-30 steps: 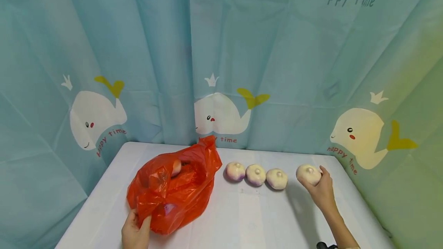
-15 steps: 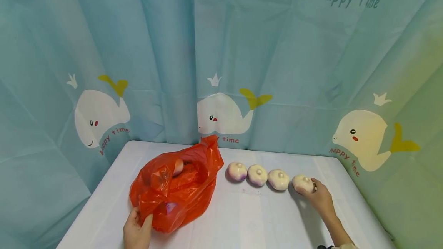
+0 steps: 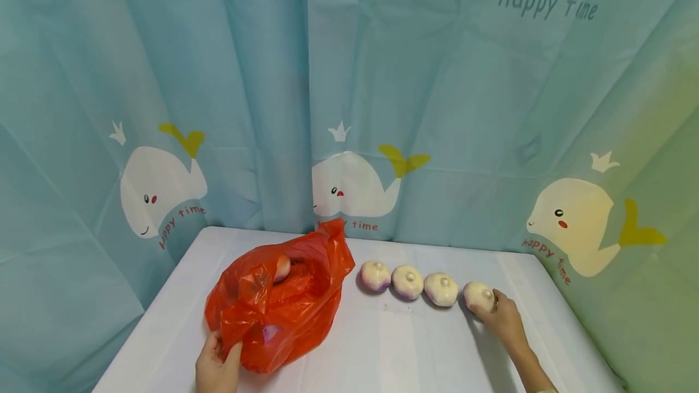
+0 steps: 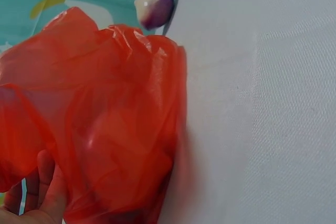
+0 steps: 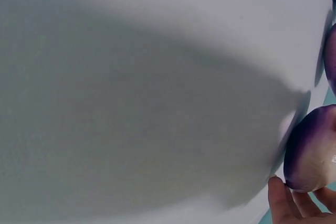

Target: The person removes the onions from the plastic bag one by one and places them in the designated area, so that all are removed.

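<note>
My right hand [image 3: 505,323] grips a round white-and-purple turnip [image 3: 476,296] with a small nub, at the right end of a row on the table. In the right wrist view, fingertips [image 5: 278,195] touch the purple side of this turnip [image 5: 314,153]. Three like it, a first turnip [image 3: 375,276], a second turnip [image 3: 407,282] and a third turnip [image 3: 441,290], stand to its left. My left hand [image 3: 217,370] pinches the near edge of a crumpled red plastic bag [image 3: 300,338]. Through its opening a pale orange round thing [image 3: 282,268] shows, and a purple patch [image 3: 270,333] shows lower down.
The white-covered table [image 3: 398,350] ends at the back against a light blue curtain [image 3: 262,108] printed with whales. More curtain [image 3: 655,320] hangs along the right side. The bag takes up the table's left part.
My right hand has brought the turnip down and slightly left to the end of the row. The left hand keeps its hold on the bag. The head view has shifted slightly.
</note>
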A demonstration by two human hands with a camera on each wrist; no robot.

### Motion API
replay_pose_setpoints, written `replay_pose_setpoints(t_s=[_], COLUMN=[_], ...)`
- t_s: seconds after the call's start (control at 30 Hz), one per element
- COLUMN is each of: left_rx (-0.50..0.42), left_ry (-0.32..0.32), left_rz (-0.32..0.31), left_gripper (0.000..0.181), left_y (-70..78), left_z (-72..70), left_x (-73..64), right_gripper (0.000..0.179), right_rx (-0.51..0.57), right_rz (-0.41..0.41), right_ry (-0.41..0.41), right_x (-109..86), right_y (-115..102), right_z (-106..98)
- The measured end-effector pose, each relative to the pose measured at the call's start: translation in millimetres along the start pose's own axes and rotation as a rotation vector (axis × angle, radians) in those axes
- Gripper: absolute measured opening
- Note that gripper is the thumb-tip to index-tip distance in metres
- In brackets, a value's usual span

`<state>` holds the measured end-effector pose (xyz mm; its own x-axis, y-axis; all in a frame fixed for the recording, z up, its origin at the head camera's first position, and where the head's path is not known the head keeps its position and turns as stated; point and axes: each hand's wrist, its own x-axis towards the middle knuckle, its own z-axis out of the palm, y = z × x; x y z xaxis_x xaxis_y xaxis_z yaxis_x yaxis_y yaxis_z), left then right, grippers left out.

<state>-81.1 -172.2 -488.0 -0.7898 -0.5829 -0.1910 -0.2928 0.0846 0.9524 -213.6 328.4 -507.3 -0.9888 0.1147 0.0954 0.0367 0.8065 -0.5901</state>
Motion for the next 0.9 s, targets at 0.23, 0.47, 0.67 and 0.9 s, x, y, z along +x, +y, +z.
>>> replay_pose_setpoints(t_s=[0.23, 0.47, 0.67, 0.9], left_rx=[-0.025, -0.027, -0.049, -0.006], left_ry=[0.000, -0.002, -0.010, 0.045], left_rz=[-0.013, -0.017, -0.022, -0.046], left_gripper=[0.034, 0.035, 0.036, 0.033], left_y=[-0.4, -0.3, -9.0, -35.7], left_z=[1.3, 1.5, 3.8, 11.6], left_x=[-0.5, -1.9, 4.1, 23.2], right_gripper=[0.079, 0.079, 0.082, 0.087], right_rx=[0.010, -0.005, -0.028, -0.018], right_rz=[-0.052, -0.008, -0.037, -0.014], right_ry=[0.040, -0.014, 0.003, -0.023], right_x=[0.7, -0.7, -0.6, -3.9], right_y=[-1, -4, -1, 2], right_z=[2, 1, 4, 6])
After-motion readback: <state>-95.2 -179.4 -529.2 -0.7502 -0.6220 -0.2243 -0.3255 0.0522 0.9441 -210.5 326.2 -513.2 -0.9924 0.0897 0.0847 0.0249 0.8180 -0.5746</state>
